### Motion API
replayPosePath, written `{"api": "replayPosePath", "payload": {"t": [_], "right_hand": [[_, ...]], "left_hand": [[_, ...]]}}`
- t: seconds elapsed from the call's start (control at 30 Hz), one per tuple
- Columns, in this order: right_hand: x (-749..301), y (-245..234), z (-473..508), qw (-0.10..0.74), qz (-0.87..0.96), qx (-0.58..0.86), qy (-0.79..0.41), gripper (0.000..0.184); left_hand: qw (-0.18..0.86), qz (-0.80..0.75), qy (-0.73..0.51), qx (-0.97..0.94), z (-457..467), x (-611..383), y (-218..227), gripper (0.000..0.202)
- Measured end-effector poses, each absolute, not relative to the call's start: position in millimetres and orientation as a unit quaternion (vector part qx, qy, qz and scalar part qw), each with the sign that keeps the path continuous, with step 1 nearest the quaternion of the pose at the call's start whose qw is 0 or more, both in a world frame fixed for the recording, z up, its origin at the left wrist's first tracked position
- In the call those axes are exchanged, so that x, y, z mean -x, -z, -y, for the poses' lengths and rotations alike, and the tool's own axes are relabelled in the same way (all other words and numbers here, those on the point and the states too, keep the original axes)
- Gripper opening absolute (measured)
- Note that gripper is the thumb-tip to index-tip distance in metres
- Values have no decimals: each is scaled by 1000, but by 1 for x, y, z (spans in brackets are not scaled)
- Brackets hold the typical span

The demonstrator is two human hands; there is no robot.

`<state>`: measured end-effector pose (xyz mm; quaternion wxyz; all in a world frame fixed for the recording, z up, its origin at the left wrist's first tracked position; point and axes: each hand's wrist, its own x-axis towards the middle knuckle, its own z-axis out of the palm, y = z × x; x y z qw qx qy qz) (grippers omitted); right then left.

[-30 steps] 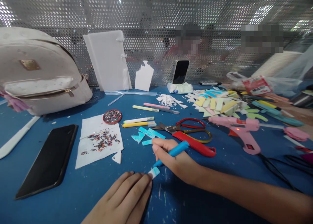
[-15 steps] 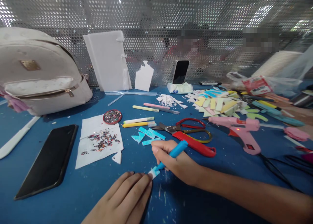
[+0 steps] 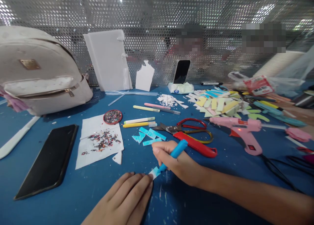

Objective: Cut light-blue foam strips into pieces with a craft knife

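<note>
My right hand (image 3: 173, 158) is closed around a blue marker (image 3: 178, 149). The marker's tip touches a small white strip (image 3: 155, 173), partly coloured light blue. Its near end is held under the fingertips of my left hand (image 3: 126, 194), whose fingers lie close together on the table; the thumb is hidden. Just beyond my right hand lie several blue-coloured strips (image 3: 147, 132). Scissors with red and yellow handles (image 3: 173, 128) and a red cutter (image 3: 197, 145) rest to their right.
Yellow and pink markers (image 3: 138, 124) lie further back. On the left are a black phone (image 3: 49, 159), a paper with dark shavings (image 3: 98, 158) and a pale backpack (image 3: 44, 74). To the right are a pink glue gun (image 3: 245, 130), its cable and a pile of pastel pieces (image 3: 220, 104).
The marker's tip has shifted slightly right along the strip, and more of the strip's far end shows blue. My left hand has stayed in place.
</note>
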<state>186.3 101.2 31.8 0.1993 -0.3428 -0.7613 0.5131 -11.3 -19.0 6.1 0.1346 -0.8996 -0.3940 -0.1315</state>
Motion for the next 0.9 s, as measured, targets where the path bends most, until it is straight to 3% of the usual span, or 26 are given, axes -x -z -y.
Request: {"api": "replayPosePath", "payload": {"t": [0.9], "right_hand": [[-186,-29,-100,216,731,357,-540,38]], "left_hand": [[148,383,112,905,19,13,-7,41]]}}
